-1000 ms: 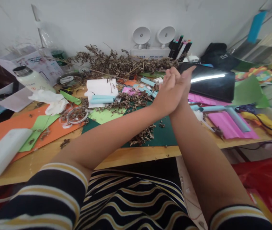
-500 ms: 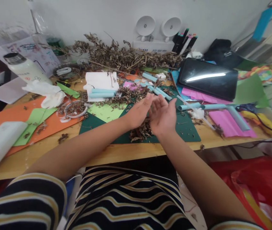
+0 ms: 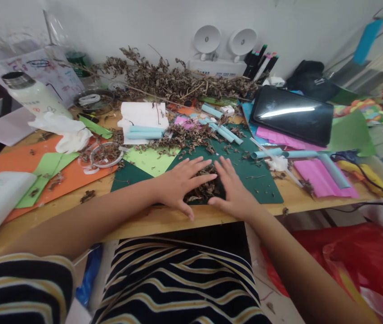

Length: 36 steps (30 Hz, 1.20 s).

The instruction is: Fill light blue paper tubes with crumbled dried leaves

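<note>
My left hand (image 3: 180,182) lies flat, fingers spread, on a dark green cutting mat (image 3: 259,180) at the near edge of a wooden table. My right hand (image 3: 233,189) lies flat beside it, fingers stretched out. Between and partly under both hands sits a small heap of dried brown leaves (image 3: 204,189). Both hands touch the heap from either side and hold nothing.
Dried branches (image 3: 171,83) lie along the wall. Light blue paper rolls (image 3: 144,132), pink paper (image 3: 316,173), orange and green sheets (image 3: 43,173), a black tablet (image 3: 292,114), a white bottle (image 3: 31,92), tape rings (image 3: 105,155) and crumpled tissue (image 3: 66,132) crowd the table. A red bag (image 3: 363,261) lies at right.
My hands were pressed together and raised over the table; they came apart, dropped toward me, and now lie flat around the leaf heap on the mat.
</note>
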### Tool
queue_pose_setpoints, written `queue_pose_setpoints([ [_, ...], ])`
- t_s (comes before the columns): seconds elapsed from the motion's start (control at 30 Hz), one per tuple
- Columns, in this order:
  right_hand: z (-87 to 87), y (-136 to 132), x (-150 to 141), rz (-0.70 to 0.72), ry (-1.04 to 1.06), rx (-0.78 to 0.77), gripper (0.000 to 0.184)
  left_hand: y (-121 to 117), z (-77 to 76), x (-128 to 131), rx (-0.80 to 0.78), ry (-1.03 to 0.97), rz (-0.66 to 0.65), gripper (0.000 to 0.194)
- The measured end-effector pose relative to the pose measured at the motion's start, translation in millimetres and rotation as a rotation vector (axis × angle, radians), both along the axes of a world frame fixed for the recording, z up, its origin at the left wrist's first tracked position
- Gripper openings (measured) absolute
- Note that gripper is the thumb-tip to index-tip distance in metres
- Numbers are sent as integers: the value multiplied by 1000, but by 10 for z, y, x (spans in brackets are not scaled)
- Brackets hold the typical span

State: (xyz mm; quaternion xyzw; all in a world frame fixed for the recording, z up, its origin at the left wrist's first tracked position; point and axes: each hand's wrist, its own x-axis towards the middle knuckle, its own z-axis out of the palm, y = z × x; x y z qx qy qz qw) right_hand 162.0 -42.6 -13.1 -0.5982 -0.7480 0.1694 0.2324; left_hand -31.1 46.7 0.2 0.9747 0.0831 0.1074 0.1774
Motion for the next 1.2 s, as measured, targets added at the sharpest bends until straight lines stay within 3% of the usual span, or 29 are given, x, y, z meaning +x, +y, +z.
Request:
queue_pose_setpoints([
  [0.1, -52, -8, -252, 33, -137, -48, 93, -86, -107, 96, 34, 13, 48, 88],
  [0.23, 29, -1, -241, 27, -120, -2, 72, -80, -115, 178, 33, 38, 84, 80],
  [0.4, 263, 230, 68, -331, -185, 161, 36, 48, 49, 35, 41, -38, 149, 86],
  [0.57, 152, 725, 73, -343, -384, 77, 26, 245, 180, -131, 30, -210, 413, 67],
  [0.7, 106, 862, 24, -338, -414, 47, 22, 393, 136, -164, -186, -377, 629, 52],
  [0.8, 190, 761, 77, -222, -332, 34, 18, 454, 143, -188, -268, -478, 702, 39],
  [0.9, 279, 609, 160, -18, -211, -3, 17, 508, 264, -139, -184, -492, 686, 30],
  [0.97, 312, 503, 210, 41, -149, 1, 22, 594, 356, 2, -130, -401, 619, 28],
  [1.03, 316, 362, 252, -24, -56, 59, 27, 727, 403, 237, -85, -207, 499, 32],
  [1.13, 253, 19, 303, -234, 95, 183, 28, 941, 390, 656, 19, 78, 424, 64],
  [1.2, 154, -289, 331, -307, 153, 232, 25, 1055, 355, 869, 40, 295, 355, 66],
])
